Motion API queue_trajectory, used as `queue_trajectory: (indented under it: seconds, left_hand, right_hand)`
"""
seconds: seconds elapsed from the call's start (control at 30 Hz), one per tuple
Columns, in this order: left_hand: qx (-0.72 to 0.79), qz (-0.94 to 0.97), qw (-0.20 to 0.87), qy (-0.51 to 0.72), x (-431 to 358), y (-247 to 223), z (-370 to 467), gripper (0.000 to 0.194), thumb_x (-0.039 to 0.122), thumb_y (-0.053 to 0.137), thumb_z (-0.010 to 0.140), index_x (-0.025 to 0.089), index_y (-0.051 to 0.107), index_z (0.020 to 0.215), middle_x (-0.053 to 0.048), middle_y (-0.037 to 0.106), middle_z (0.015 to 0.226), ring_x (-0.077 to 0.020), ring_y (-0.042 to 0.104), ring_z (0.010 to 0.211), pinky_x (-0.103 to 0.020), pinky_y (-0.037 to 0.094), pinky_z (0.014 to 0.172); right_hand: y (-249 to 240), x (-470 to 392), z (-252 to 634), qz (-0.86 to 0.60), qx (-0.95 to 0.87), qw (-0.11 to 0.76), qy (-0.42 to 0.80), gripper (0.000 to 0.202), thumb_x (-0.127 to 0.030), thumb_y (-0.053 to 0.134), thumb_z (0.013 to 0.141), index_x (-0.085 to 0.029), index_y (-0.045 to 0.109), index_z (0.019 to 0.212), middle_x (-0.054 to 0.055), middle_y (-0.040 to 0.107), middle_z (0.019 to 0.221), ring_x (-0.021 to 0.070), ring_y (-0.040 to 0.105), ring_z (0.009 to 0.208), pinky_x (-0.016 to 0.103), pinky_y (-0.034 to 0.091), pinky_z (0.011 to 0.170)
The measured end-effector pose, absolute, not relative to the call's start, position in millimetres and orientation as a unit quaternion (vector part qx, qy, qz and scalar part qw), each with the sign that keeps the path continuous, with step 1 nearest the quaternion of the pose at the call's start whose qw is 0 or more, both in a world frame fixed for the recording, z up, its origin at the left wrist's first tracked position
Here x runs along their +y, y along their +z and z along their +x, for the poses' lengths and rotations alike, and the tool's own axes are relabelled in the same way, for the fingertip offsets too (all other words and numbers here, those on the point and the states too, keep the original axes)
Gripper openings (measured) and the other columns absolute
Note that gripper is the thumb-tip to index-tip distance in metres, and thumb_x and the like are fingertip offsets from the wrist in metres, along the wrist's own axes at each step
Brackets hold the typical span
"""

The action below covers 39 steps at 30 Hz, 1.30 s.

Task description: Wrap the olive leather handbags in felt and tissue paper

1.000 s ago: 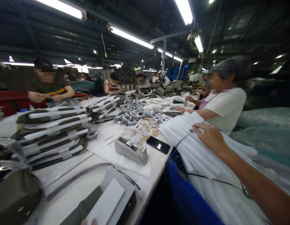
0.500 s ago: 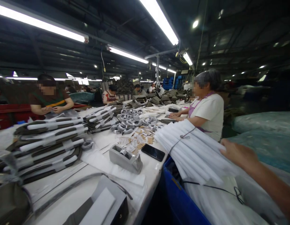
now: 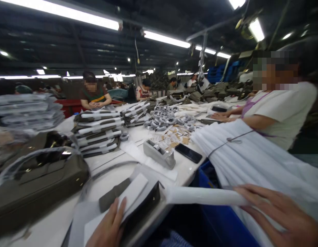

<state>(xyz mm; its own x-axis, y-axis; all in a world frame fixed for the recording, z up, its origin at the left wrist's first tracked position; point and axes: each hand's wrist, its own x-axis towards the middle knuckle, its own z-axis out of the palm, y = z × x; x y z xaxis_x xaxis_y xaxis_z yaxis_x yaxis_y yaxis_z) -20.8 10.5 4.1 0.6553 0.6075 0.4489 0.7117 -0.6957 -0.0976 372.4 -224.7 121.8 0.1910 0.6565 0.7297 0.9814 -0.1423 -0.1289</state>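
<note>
My right hand (image 3: 282,212) grips one end of a rolled white foam sheet (image 3: 205,196). The roll lies level, its far end touching the edge of an olive bag (image 3: 145,209) on the table. My left hand (image 3: 107,224) lies over the near side of that bag, fingers stretched out on a white strip (image 3: 134,187); its thumb is hidden. Grey sheet material and a curved, wrapped handle (image 3: 109,168) surround the bag. Behind my right hand, a tied bundle of white foam sheets (image 3: 233,147) rests on a blue bin (image 3: 218,219).
A grey tape dispenser (image 3: 159,154) and a black phone (image 3: 188,153) lie ahead. Beyond are paper tags (image 3: 175,136), wrapped grey rings (image 3: 171,118) and stacked wrapped handles (image 3: 99,132). A large olive bag (image 3: 43,175) stands left. A co-worker (image 3: 279,106) works at right; others sit farther back.
The view has swung left. My right hand has come away from the bundle with a foam roll and brought it to the bag. My left hand has come into view on the bag.
</note>
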Motion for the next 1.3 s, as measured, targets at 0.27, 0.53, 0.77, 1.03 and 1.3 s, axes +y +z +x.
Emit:
queue_trajectory:
  seconds: [0.27, 0.53, 0.77, 1.03, 1.3]
  left_hand:
    - [-0.437, -0.891, -0.099, 0.067, 19.3, 100.1, -7.4, 0.057, 0.026, 0.056, 0.094, 0.023, 0.040, 0.149, -0.011, 0.046, 0.150, -0.0306, 0.058, 0.125, -0.045, 0.050, 0.103]
    - [-0.428, -0.893, -0.136, 0.035, 17.2, 102.2, -11.8, 0.056, 0.034, 0.054, 0.096, 0.019, 0.040, 0.148, -0.016, 0.048, 0.148, -0.0306, 0.053, 0.131, -0.045, 0.046, 0.107]
    - [-0.426, -0.903, -0.061, -0.008, 1.4, 71.2, -15.8, 0.080, 0.033, 0.073, 0.083, 0.017, 0.034, 0.150, -0.022, 0.040, 0.153, -0.0319, 0.049, 0.135, -0.044, 0.049, 0.105]
    - [-0.392, -0.902, 0.114, -0.139, -11.3, 29.2, -16.2, 0.070, 0.018, 0.069, 0.085, 0.014, 0.036, 0.147, -0.024, 0.050, 0.145, -0.0317, 0.056, 0.128, -0.045, 0.052, 0.103]
    - [-0.427, -0.892, 0.114, -0.094, -23.5, 41.7, 4.6, 0.048, 0.014, 0.045, 0.094, 0.013, 0.043, 0.142, -0.016, 0.037, 0.157, -0.0334, 0.036, 0.143, -0.054, 0.044, 0.110]
  right_hand:
    - [52.5, -103.5, 241.9, -0.568, -0.758, 0.303, -0.103, 0.036, -0.006, 0.051, 0.091, -0.022, 0.069, 0.117, 0.007, 0.069, 0.107, 0.0220, 0.065, 0.094, 0.036, 0.056, 0.086]
    - [24.1, -66.3, 182.9, -0.541, -0.739, 0.391, -0.093, 0.028, -0.008, 0.048, 0.094, -0.020, 0.071, 0.104, 0.005, 0.069, 0.090, 0.0172, 0.066, 0.074, 0.026, 0.053, 0.067]
    - [10.1, -61.6, 175.0, -0.463, -0.764, 0.436, -0.110, 0.027, -0.009, 0.051, 0.096, -0.017, 0.068, 0.116, 0.008, 0.073, 0.105, 0.0174, 0.070, 0.094, 0.026, 0.057, 0.080]
    - [45.4, -52.5, 225.1, -0.503, -0.801, 0.289, -0.149, 0.053, -0.016, 0.059, 0.094, -0.026, 0.049, 0.144, 0.009, 0.054, 0.145, 0.0298, 0.044, 0.138, 0.056, 0.033, 0.117]
    - [9.1, -28.7, 239.6, -0.457, -0.814, 0.344, -0.102, 0.045, -0.006, 0.051, 0.093, -0.026, 0.060, 0.132, 0.002, 0.068, 0.125, 0.0236, 0.054, 0.126, 0.047, 0.038, 0.112]
